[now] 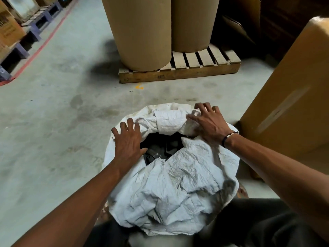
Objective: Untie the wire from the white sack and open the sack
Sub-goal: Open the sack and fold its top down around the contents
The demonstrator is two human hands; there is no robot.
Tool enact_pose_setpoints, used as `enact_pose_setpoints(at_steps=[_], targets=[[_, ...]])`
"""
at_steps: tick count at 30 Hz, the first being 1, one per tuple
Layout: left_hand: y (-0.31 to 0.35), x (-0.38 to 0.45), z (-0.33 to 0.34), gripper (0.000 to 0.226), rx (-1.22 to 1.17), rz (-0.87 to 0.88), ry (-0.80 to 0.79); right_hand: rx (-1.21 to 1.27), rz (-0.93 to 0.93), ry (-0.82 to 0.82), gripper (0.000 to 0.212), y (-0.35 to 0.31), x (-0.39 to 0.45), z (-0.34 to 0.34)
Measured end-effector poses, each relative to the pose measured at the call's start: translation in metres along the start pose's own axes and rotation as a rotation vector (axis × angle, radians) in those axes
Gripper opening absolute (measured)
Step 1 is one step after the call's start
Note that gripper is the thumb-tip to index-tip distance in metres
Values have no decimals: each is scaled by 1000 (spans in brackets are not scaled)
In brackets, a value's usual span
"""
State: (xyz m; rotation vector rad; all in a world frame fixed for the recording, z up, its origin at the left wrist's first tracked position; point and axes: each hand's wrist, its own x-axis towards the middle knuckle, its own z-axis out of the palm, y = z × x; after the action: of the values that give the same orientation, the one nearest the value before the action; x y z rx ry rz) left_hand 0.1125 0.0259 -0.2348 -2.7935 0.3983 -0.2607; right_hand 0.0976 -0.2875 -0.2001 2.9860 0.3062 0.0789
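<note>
Spread fingers (pixel 124 126) of left hand (pixel 129 145) flat, gripping nothing, on left rim of white woven sack (pixel 178 184); clutched rolled fold at far rim with curled right hand (pixel 209 122). Stood sack upright on concrete floor (pixel 53 122), near wooden pallet (pixel 178 72).

The person wears dark trousers (pixel 258 225) and a dark, pale-beaded bracelet (pixel 229 137) on the right wrist.

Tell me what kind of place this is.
Probably a warehouse: big brown rolls stand on a wooden pallet, cartons sit on pallets along a red floor line, and the floor is concrete. The left hand presses and the right hand grips a white sack.
</note>
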Motion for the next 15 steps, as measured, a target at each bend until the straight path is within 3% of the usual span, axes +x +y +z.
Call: enact_pose_setpoints(at_steps=[3,5,10,15], targets=[[7,10,10,119,61,-19,-60,23,68,-5,54,-3,10,8],[9,19,17,116,96,-11,-94,113,129,-31,54,-1,15,12],[6,36,30,73,42,-47,17,346,190,-73,48,8,25,27],[15,50,30,93,-198,-113,19,557,222,-64,34,21,30,32]])
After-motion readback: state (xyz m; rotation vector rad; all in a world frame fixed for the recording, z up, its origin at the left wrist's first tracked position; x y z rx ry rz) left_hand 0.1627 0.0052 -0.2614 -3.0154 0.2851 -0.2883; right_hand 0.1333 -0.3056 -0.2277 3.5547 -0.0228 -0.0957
